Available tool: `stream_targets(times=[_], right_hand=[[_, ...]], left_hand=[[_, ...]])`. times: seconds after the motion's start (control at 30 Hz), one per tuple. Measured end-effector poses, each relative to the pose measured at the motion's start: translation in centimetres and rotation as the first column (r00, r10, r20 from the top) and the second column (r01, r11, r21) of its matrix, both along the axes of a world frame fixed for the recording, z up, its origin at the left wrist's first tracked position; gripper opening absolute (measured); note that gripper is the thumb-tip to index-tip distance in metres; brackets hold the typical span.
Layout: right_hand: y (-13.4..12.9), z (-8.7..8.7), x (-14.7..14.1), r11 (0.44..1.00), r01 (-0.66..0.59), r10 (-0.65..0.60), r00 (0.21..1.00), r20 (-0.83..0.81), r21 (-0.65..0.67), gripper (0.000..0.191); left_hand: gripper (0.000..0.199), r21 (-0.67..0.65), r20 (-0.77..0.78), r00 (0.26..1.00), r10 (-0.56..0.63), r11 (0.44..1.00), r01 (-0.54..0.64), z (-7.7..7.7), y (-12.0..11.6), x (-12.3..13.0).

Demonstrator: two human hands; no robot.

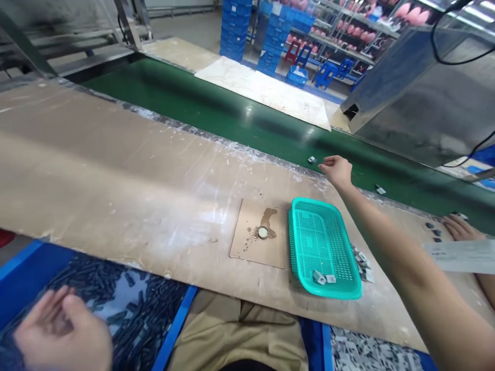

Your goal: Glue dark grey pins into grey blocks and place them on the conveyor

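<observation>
Currently, your right hand reaches past the worktop's far edge, over the green belt, its thumb and fingertips drawn close together. Just beside them, near the belt's close edge, lies a small grey block; it looks untouched, and whether anything is pinched between your fingers, you cannot tell from this view. Your left hand hangs blurred over the blue bin of dark strips at the worktop's near edge, thumb and fingers loosely curled and apart.

Toward that near edge sits a teal basket, with two blocks inside at its close end. A heap of blocks lies along its right edge; a cardboard square bearing a round cap lies at its left. Another person's hand is by the worktop's far edge, at right.

To grip the block well, best come from above, spread your fingertips slightly, pinch opposite sides lightly, and keep your forearm clear of basket and heap.
</observation>
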State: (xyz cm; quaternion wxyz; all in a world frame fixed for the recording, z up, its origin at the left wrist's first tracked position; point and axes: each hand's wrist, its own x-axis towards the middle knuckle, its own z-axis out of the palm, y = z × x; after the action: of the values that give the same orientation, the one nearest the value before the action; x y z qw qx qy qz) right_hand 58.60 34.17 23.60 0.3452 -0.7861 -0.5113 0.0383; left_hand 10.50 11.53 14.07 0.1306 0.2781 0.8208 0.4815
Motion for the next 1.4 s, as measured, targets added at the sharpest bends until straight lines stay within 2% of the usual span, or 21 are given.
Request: stream_targets(times=[0.03,0.1,0.13,0.2,0.23,0.3,0.33,0.37,0.43,0.5,0.6,0.67,0.73,0.8,0.87,0.9,0.97,1.07,1.1,1.23,1.4], right_hand=[[-0.7,0.1,0.5,1.0,-0.011,0.011,1.0,0.002,-0.002,0.007],[-3.3,0.4,1.0,0.999,-0.035,0.035,0.999,0.006,-0.013,0.006],[-5.2,0.7,1.0,0.997,-0.07,0.07,0.997,0.007,-0.035,0.007],[-9.6,1.6,0.8,0.958,-0.246,0.251,0.968,0.014,-0.147,0.007],[-12.0,2.0,0.5,0.892,-0.383,0.396,0.918,0.009,-0.239,0.008],[-16.6,2.7,-0.4,0.681,-0.593,0.644,0.764,-0.034,-0.429,0.013],[-18.6,2.8,-0.9,0.59,-0.634,0.709,0.703,-0.056,-0.5,0.017],[-20.3,2.7,-1.4,0.535,-0.644,0.739,0.67,-0.066,-0.547,0.021],[-22.6,2.1,-2.0,0.493,-0.628,0.761,0.647,-0.051,-0.602,0.027],[-23.6,1.0,-2.2,0.489,-0.618,0.771,0.637,-0.027,-0.616,0.026],[-23.6,-0.5,-2.0,0.492,-0.635,0.776,0.63,-0.031,-0.596,0.019],[-23.3,-0.8,-1.8,0.504,-0.649,0.766,0.641,-0.053,-0.57,0.02],[-23.2,-0.5,-1.8,0.537,-0.669,0.739,0.667,-0.096,-0.514,0.023],[-23.1,0.4,-2.0,0.608,-0.677,0.674,0.716,-0.181,-0.414,0.026],[-22.9,1.3,-2.5,0.689,-0.657,0.586,0.754,-0.298,-0.307,0.028],[-22.7,1.7,-3.0,0.719,-0.641,0.546,0.761,-0.351,-0.27,0.03],[-21.9,2.2,-4.3,0.759,-0.613,0.491,0.761,-0.424,-0.22,0.032],[-20.0,1.8,-7.3,0.797,-0.588,0.472,0.748,-0.466,-0.137,0.036],[-19.3,1.5,-8.3,0.792,-0.598,0.486,0.737,-0.47,-0.12,0.035],[-16.6,0.0,-11.6,0.704,-0.696,0.599,0.689,-0.408,-0.14,0.028],[-15.0,-1.5,-13.1,0.599,-0.767,0.785,0.619,-0.018,-0.228,0.025]], left_hand=[[0.053,-0.058,-0.137,0.989,-0.058,0.997,0.051,-2.0,-0.5,-1.3],[0.064,-0.24,-0.212,0.928,-0.305,0.937,0.253,-6.0,-1.4,-2.9],[0.069,-0.337,-0.169,0.891,-0.422,0.874,0.35,-7.8,-1.8,-3.2],[0.07,-0.464,-0.099,0.801,-0.59,0.74,0.487,-10.7,-2.5,-3.2],[0.069,-0.495,-0.068,0.763,-0.642,0.686,0.533,-11.7,-2.9,-3.1],[0.064,-0.498,-0.024,0.713,-0.7,0.627,0.599,-12.8,-3.5,-2.9],[0.062,-0.483,0.001,0.706,-0.708,0.618,0.621,-13.0,-3.8,-2.9],[0.061,-0.47,0.026,0.706,-0.708,0.614,0.634,-12.9,-4.1,-3.0],[0.059,-0.466,0.066,0.693,-0.718,0.592,0.657,-12.4,-4.7,-3.2],[0.056,-0.508,0.069,0.673,-0.736,0.555,0.659,-11.5,-5.5,-3.4],[0.05,-0.613,0.06,0.672,-0.738,0.504,0.608,-10.0,-6.4,-3.4],[0.041,-0.651,0.07,0.706,-0.705,0.504,0.568,-9.1,-6.8,-3.4],[0.033,-0.646,0.079,0.778,-0.624,0.562,0.516,-8.0,-6.8,-3.4],[0.028,-0.566,0.145,0.887,-0.439,0.698,0.438,-6.7,-6.6,-3.2],[0.029,-0.426,0.283,0.927,-0.248,0.833,0.353,-5.3,-6.1,-2.8],[0.03,-0.345,0.387,0.907,-0.168,0.886,0.311,-4.5,-5.8,-2.5],[0.027,-0.213,0.602,0.797,-0.047,0.953,0.217,-2.9,-5.1,-1.8],[0.02,-0.129,0.805,0.59,0.059,0.989,0.077,-0.4,-4.0,-0.3],[0.019,-0.113,0.829,0.556,0.063,0.992,0.057,0.4,-3.8,0.2],[0.02,-0.051,0.908,0.419,0.022,0.997,0.058,3.2,-3.8,2.0],[0.035,0.103,0.959,0.258,-0.119,0.992,0.074,4.8,-4.4,4.5]])
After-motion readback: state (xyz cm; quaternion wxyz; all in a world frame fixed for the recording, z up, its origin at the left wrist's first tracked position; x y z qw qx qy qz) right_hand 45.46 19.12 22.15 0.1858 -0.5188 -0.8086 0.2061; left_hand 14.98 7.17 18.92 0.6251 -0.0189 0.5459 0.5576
